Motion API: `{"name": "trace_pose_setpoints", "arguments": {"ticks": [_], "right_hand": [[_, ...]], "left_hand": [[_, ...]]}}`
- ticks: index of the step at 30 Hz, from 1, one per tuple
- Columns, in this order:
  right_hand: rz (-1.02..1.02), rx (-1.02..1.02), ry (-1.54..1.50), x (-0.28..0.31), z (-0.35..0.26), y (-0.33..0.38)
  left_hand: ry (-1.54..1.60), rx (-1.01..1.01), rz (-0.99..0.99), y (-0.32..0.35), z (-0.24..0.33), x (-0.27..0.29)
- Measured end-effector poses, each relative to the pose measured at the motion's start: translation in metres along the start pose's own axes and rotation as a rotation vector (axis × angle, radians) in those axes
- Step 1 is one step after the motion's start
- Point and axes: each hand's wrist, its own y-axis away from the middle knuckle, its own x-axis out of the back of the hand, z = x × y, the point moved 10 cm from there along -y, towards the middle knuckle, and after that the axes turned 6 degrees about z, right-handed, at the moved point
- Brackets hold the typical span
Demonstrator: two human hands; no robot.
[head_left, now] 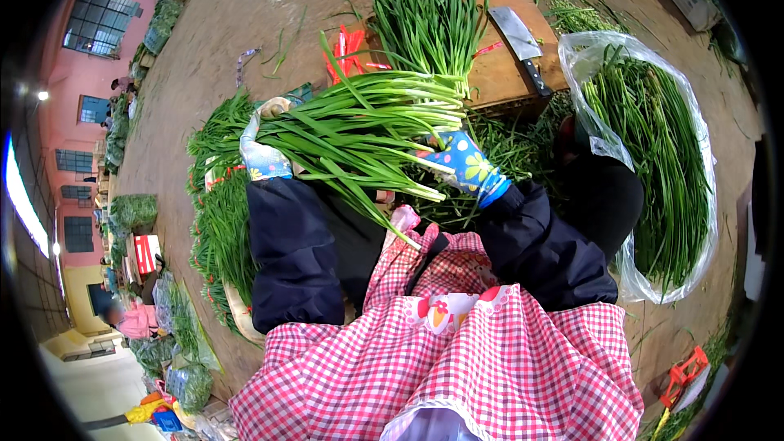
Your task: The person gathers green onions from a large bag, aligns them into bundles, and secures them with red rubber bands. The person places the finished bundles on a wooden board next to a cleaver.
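Observation:
I hold a long bundle of green chives [359, 126] crosswise in front of me. My left hand [263, 143], in a flowered glove, grips the leafy end at the left. My right hand [467, 165], in a blue flowered glove, grips the bundle near its pale stem ends at the right. Loose leaves hang down from the bundle toward my red checked apron [490, 359].
A wooden chopping block [510, 73] ahead carries a second chive bunch [429, 24] and a cleaver [523, 45]. A clear plastic bag [596, 57] full of chives lies at the right. More chives [220, 237] are piled at my left. Red ties [347, 45] lie by the block.

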Motion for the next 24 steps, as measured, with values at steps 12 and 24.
{"name": "trace_pose_setpoints", "arguments": {"ticks": [12, 24], "right_hand": [[-0.095, -0.14, -0.384, -0.009, -0.007, 0.015], [-0.431, -0.38, -0.223, 0.008, 0.016, 0.05]], "left_hand": [[0.102, -0.015, 0.283, -0.005, -0.002, 0.016], [0.144, 0.047, 0.067, 0.002, -0.008, -0.03]]}}
